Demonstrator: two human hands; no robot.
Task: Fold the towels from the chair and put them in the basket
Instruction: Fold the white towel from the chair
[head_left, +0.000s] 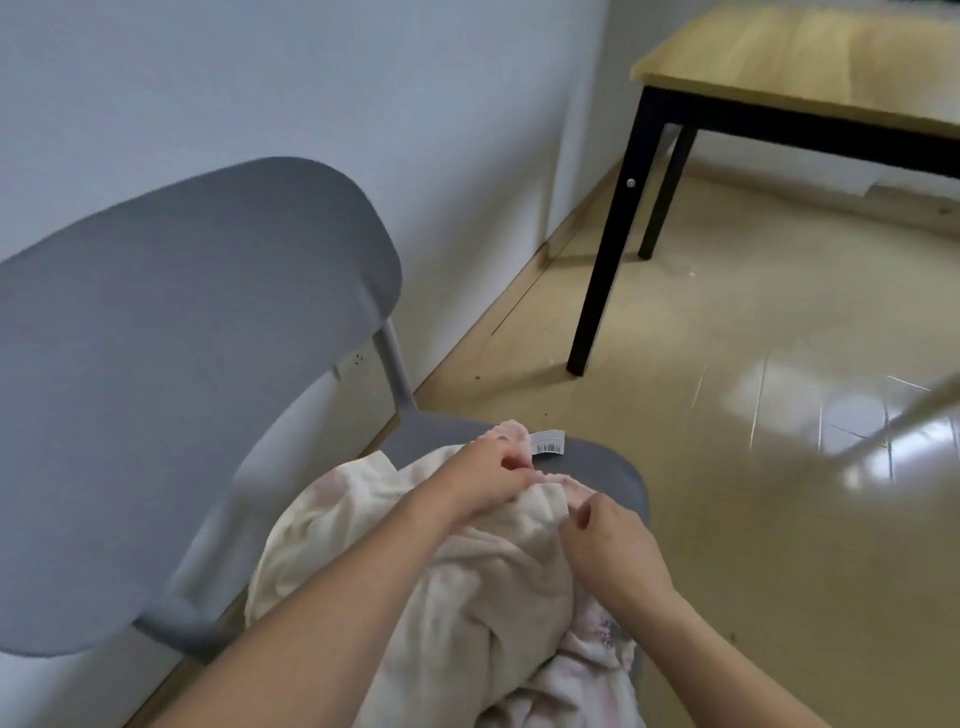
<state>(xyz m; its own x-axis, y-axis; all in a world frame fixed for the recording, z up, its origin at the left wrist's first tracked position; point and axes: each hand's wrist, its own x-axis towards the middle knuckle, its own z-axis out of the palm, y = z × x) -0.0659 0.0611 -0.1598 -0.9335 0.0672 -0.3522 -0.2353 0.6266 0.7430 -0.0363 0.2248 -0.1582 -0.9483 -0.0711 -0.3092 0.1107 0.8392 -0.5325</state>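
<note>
From my feed, one chair (171, 395) at nine o'clock carries the towels (483, 587), heaped at six; I count perhaps two. My left hand (485, 480) pinches the hem by the tag (548, 442); my right hand (608, 545) pinches it too. Uneven corners could skew the fold. No basket visible.

1. Two bare forearms are showing from the bottom edge, with no sleeves reaching into view.
2. The left hand (488, 480) is wearing no glove, ring or watch.
3. The right hand (613, 551) is showing equally bare.
</note>
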